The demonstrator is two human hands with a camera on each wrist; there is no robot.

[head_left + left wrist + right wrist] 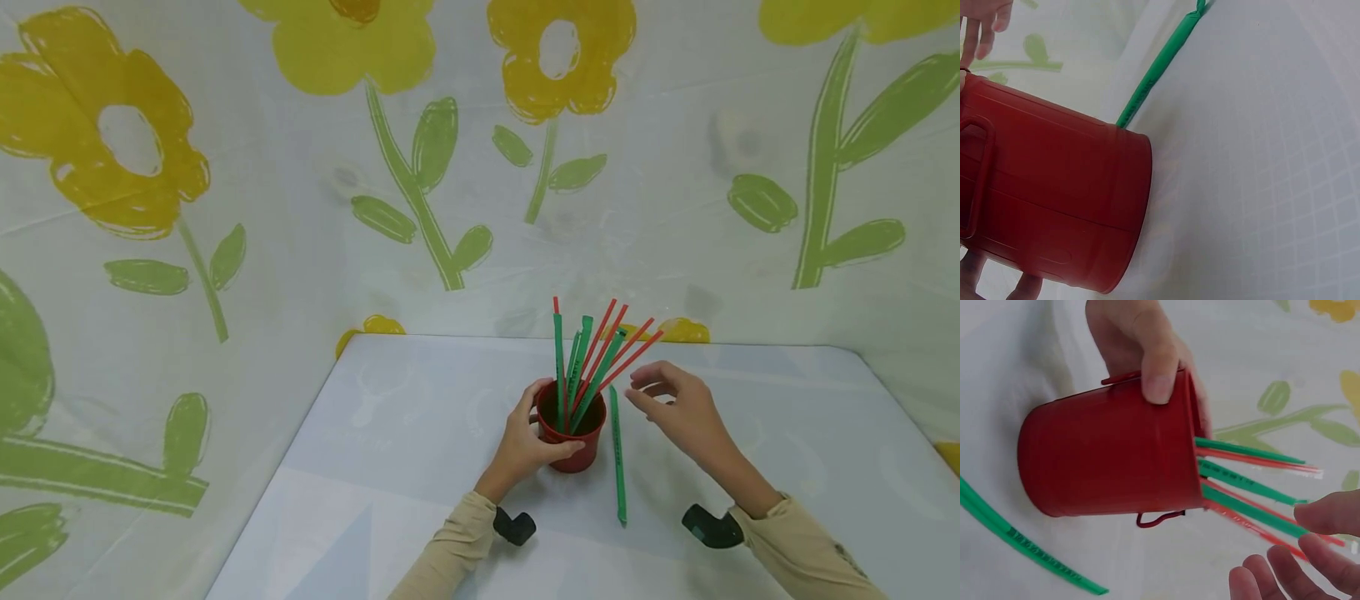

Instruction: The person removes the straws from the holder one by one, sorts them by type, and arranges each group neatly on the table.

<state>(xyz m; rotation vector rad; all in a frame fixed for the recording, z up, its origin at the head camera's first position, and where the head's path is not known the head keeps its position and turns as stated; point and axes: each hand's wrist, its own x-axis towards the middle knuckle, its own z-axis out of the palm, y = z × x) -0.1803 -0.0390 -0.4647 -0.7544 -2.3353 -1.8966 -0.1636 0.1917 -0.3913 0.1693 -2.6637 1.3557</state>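
Observation:
A small red bucket (pixel 572 457) stands upright on the table, with side handles showing in the wrist views. My left hand (pixel 527 440) grips it from the left, thumb at the near rim and fingers around the far side. Several red straws (pixel 637 354) and green wrapped straws (pixel 558 354) lean out of its mouth. Just right of the bucket, another green wrapped straw (pixel 618 462) lies on the tabletop. My right hand (pixel 686 412) hovers right of the bucket with loosely bent fingers and nothing between them. In the right wrist view its thumb (pixel 1332 514) overlaps the straw ends.
The pale table (pixel 360 433) reaches back to a cloth backdrop (pixel 645 208) printed with yellow flowers and green leaves. Dark wrist devices (pixel 712 527) sit at both beige sleeves (pixel 457 542).

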